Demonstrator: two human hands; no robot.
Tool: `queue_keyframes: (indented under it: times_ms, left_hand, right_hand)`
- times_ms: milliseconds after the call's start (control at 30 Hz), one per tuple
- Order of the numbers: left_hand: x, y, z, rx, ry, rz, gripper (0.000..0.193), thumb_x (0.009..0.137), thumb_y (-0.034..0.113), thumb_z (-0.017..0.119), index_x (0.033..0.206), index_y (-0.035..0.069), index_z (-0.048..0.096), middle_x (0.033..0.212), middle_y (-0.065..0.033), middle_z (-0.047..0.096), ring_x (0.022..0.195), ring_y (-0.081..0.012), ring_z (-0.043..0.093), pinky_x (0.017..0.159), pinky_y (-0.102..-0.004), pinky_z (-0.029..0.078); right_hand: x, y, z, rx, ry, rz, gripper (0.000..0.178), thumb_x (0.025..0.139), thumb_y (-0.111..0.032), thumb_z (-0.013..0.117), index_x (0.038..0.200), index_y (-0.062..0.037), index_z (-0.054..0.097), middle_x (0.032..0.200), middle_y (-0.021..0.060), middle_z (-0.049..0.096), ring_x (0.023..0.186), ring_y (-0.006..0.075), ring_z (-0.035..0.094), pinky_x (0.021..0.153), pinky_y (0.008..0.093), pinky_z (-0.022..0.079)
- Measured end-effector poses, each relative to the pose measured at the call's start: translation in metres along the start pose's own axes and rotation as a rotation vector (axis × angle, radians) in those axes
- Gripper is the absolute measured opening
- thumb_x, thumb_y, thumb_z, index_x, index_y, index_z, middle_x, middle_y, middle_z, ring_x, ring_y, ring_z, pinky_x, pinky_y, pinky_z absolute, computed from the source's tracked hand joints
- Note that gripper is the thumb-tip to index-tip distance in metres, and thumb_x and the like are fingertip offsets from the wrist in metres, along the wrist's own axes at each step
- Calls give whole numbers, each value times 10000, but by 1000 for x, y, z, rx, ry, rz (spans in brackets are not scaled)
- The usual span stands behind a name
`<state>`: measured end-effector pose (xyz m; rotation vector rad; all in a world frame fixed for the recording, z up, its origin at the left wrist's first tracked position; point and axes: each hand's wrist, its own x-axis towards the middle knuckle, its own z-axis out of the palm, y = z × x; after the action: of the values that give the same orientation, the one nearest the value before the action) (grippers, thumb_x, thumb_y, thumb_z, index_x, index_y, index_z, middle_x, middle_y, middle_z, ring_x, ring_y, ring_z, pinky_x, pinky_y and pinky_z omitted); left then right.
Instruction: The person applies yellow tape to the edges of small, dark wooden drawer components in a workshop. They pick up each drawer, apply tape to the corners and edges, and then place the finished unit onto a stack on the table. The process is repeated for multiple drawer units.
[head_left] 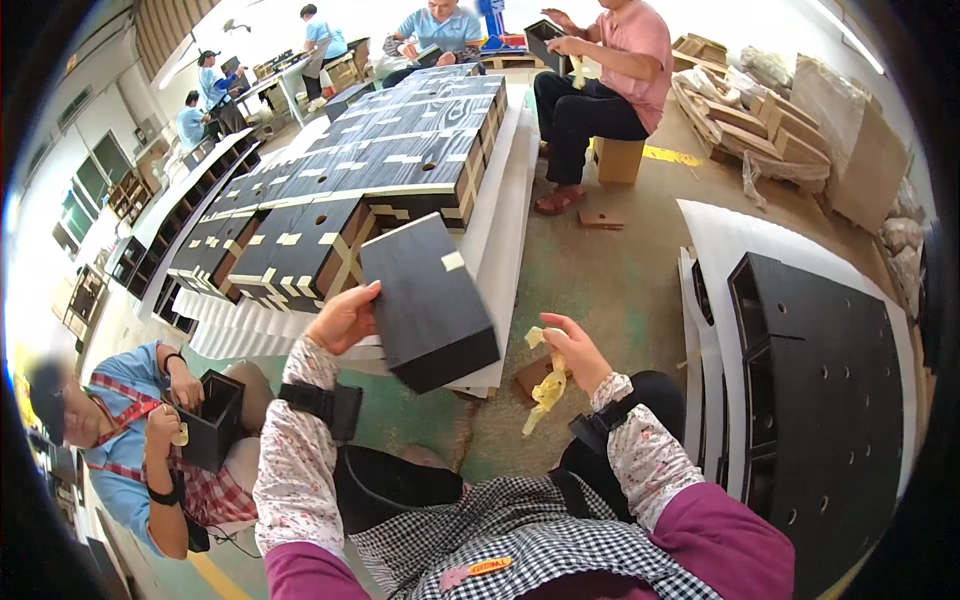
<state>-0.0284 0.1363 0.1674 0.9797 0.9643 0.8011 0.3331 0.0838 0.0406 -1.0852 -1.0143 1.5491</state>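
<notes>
A black wooden box (pixel 425 300) is held tilted in front of me by my left hand (pixel 342 320), which grips its left side. One small square of pale masking tape (pixel 453 261) sticks to the box's upper face. Off to the right of the box, my right hand (pixel 580 355) pinches a crumpled yellowish strip of masking tape (pixel 547 392) that dangles from the fingers. The strip hangs apart from the box.
Ahead lies a low block of black boxes (pixel 400 165) joined with pale tape, on white foam sheet (pixel 505 230). More black boxes (pixel 820 380) stand at the right. A co-worker (pixel 135 430) sits close at my left; another (pixel 630 70) sits ahead on a carton (pixel 617 160).
</notes>
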Motion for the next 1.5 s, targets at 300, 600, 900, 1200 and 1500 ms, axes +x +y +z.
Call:
queue_keyframes:
  times_ms: [300, 600, 900, 1200, 1500]
  left_hand:
    - [51, 56, -39, 999, 197, 110, 423, 958, 266, 498, 1284, -3, 482, 1190, -122, 576, 1125, -186, 512, 983, -281, 367]
    - [62, 85, -29, 1250, -18, 116, 626, 945, 347, 532, 1429, 29, 293, 1416, -169, 382, 1292, -253, 383, 1076, -315, 299]
    - [-29, -3, 72, 1880, 418, 605, 779, 777, 350, 698, 1397, 38, 346, 1389, -177, 425, 1301, -324, 389, 1085, -417, 282]
    - [-9, -24, 67, 1807, 669, 764, 537, 815, 94, 595, 1335, 104, 463, 1333, -101, 513, 1235, -274, 479, 1024, -419, 368]
    - [-6, -29, 61, 1806, 669, 793, 551, 803, 66, 589, 1337, 101, 458, 1339, -96, 506, 1234, -273, 480, 1025, -413, 370]
  right_hand:
    - [-2, 0, 9, 32, -137, -12, 218, 935, -188, 555, 1113, -71, 602, 841, -60, 553, 681, 15, 465, 581, 188, 394]
    - [0, 1, 16, 9, -200, -107, 289, 934, -302, 584, 1095, -62, 600, 903, -34, 577, 756, 35, 522, 669, 195, 445]
    - [17, -25, 68, -147, -289, -237, 379, 919, -276, 597, 1195, -24, 540, 1045, 35, 584, 814, 70, 543, 664, 235, 479]
    - [47, -64, 131, 5, -432, 97, 585, 895, -511, 554, 1248, -45, 525, 1027, 26, 578, 875, 84, 519, 694, 237, 449]
    - [58, -42, 109, -52, -432, -33, 270, 887, -249, 569, 1065, -46, 551, 885, 28, 538, 741, 111, 533, 628, 234, 451]
